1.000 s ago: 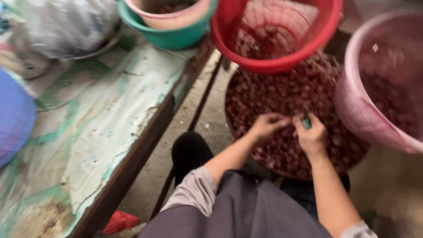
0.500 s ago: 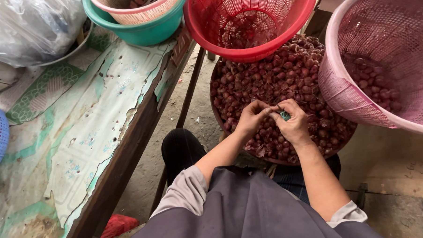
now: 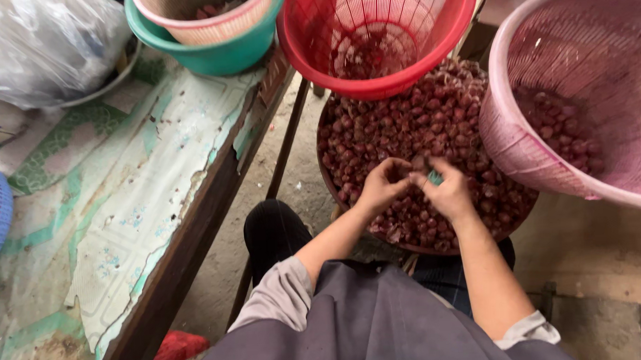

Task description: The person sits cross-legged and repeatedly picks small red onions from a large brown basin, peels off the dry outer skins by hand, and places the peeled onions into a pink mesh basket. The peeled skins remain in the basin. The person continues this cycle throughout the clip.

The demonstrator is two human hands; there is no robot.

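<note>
While both hands meet over the shallots [image 3: 419,148] | left fingers [image 3: 395,172] pinch one | right hand [image 3: 445,191] grips a small teal tool [image 3: 434,177] | keep your cuts shallow, thumb clear.

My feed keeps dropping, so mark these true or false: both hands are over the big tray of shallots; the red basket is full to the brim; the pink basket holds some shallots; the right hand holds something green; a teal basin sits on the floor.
1. Both hands, left hand and right hand, are over the tray of shallots: true.
2. The red basket is brim-full: false, only a few lie at its bottom.
3. The pink basket holds some shallots: true.
4. The right hand holds a small green thing: true.
5. The teal basin sits on the floor: false, it is on the table.
</note>
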